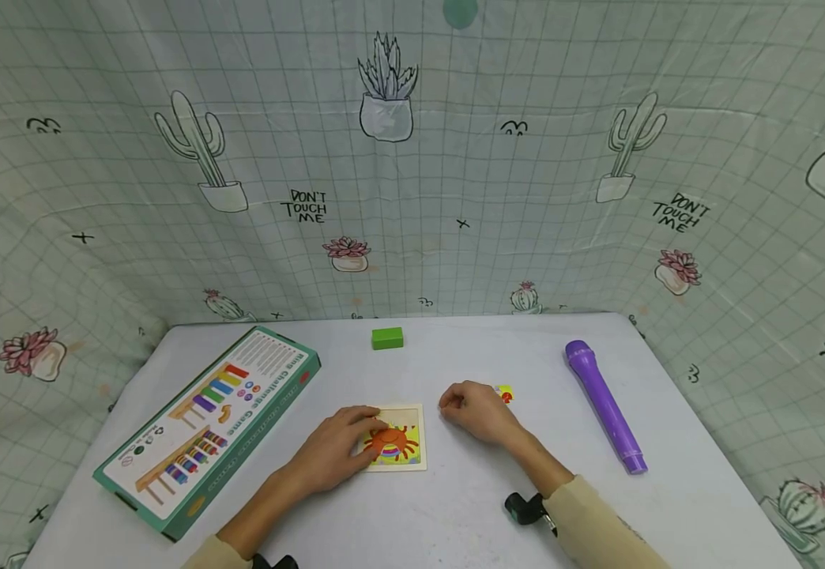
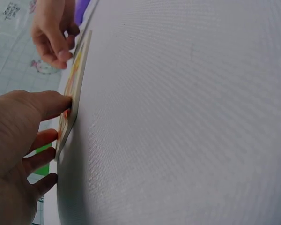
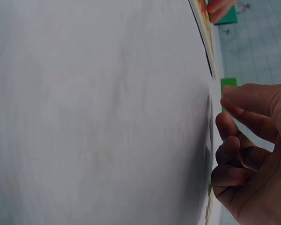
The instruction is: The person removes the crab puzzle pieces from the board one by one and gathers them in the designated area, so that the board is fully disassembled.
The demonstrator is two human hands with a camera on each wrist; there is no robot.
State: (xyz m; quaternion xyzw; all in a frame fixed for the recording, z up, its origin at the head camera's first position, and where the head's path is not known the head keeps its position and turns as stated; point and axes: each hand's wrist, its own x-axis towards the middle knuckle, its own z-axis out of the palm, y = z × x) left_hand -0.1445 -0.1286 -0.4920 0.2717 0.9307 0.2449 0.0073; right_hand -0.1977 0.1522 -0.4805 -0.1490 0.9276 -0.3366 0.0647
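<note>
A square wooden puzzle board [image 1: 412, 466] with an orange crab picture lies flat at the middle of the white table. My left hand [image 1: 337, 449] rests on its left part; in the left wrist view the thumb of that hand [image 2: 18, 140] lies on the board [image 2: 79, 75], its fingers spread along the edge. To the right of the board is my right hand [image 1: 480, 411], fingers loosely curled, with nothing visible between them in the right wrist view [image 3: 257, 140]. A small yellow and red piece [image 1: 505, 393] shows just behind it, partly hidden.
A long green and white game box [image 1: 213, 427] lies slanted at the left. A green block [image 1: 387, 339] sits near the back edge, and a purple microphone-shaped object [image 1: 606, 407] lies at the right. Behind the table [image 1: 455, 514] hangs a patterned cloth.
</note>
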